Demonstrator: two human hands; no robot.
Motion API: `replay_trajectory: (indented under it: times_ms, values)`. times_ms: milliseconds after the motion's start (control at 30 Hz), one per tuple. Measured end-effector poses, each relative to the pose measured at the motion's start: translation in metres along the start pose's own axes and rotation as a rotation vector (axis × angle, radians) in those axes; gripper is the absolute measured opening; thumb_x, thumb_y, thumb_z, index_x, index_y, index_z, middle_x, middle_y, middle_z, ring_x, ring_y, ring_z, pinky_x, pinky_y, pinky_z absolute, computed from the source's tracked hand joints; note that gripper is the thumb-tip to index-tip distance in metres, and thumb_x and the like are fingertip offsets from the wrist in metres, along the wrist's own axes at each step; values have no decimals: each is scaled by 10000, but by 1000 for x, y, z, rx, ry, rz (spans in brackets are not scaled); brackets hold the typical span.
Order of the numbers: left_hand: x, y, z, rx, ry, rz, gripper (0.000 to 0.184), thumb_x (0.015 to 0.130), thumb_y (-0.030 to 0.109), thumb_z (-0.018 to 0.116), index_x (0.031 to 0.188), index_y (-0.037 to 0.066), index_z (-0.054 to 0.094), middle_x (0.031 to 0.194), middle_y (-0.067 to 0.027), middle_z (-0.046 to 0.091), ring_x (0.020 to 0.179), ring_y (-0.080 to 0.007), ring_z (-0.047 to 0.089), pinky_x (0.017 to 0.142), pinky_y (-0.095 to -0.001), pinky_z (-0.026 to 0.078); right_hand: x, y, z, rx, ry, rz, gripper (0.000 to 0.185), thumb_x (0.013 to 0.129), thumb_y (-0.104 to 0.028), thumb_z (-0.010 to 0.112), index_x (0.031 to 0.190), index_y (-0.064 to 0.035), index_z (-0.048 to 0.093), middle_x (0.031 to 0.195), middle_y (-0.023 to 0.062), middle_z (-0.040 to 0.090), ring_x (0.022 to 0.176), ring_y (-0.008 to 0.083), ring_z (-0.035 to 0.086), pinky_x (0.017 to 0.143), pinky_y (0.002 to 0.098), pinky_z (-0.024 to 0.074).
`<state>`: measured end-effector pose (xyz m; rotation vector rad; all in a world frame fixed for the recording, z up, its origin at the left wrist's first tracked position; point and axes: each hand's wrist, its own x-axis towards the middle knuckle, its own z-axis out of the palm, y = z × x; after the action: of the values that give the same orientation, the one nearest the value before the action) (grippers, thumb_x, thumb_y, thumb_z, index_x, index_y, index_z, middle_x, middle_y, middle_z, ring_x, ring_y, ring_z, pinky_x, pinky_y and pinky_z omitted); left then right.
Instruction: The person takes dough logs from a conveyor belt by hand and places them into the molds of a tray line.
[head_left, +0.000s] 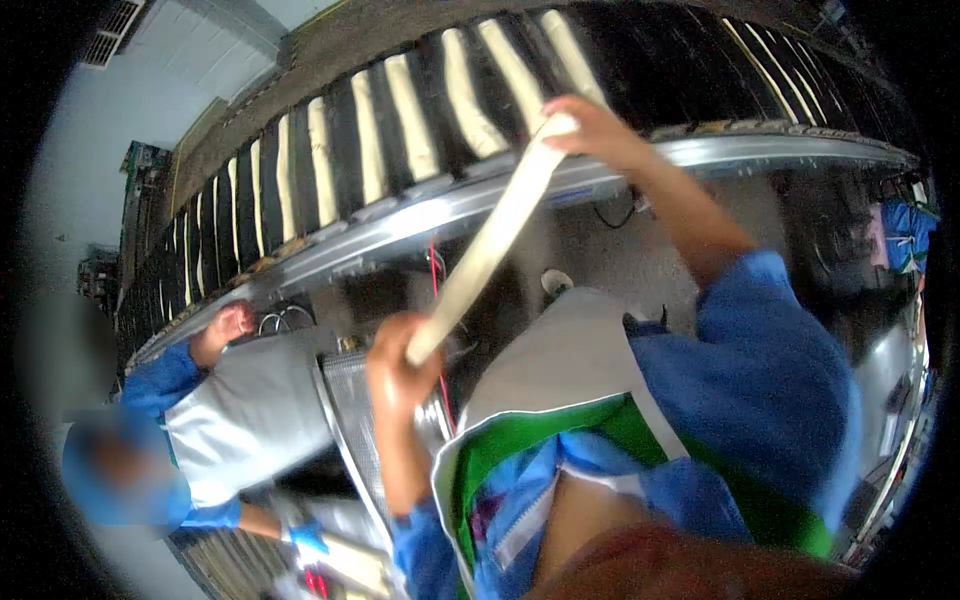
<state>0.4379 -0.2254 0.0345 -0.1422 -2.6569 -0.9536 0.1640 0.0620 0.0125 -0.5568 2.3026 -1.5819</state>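
Observation:
A long pale dough-like strip [490, 240] is stretched slantwise between my two hands, in front of a metal rail. My left hand [402, 368] is closed around its lower end, near the middle of the view. My right hand [585, 130] grips the upper end, over the rail and the near edge of a dark conveyor [660, 70]. Similar pale strips [410, 115] lie spaced apart across the conveyor, some close to my right hand.
The curved metal rail [420, 215] runs along the conveyor. A co-worker in a grey apron [260, 410] stands at the left, one hand near the rail. Beside them is a metal mesh surface [350, 400]. Further pale strips [355, 565] show at the lower left.

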Motion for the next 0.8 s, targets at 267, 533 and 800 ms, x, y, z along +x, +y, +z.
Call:
replay_trajectory:
  times_ms: [267,533,800]
  values:
    - [235,128,170,-74,-131,458,431,636,122,755,1050,139,635,1051,-111,600,932,-296,620,764,-382,530,109,-14,-203,-366,576,-32,522,868,-272,647,1299,-42,464,1250,162,520,1151,316,513,949,399,450]
    - [217,65,253,71,-576,306,484,704,149,733,1171,148,604,1337,-122,466,1172,-312,496,948,-398,461,87,151,-190,-811,-168,185,605,773,-123,626,1327,4,418,1325,249,454,1160,370,503,981,414,417]
    - [45,17,194,108,-66,-475,378,746,115,694,1119,118,637,1146,-147,610,1079,-344,558,941,-404,446,69,173,-155,-718,26,123,588,693,-2,663,1256,-61,505,1328,186,462,1202,342,475,1017,370,398]
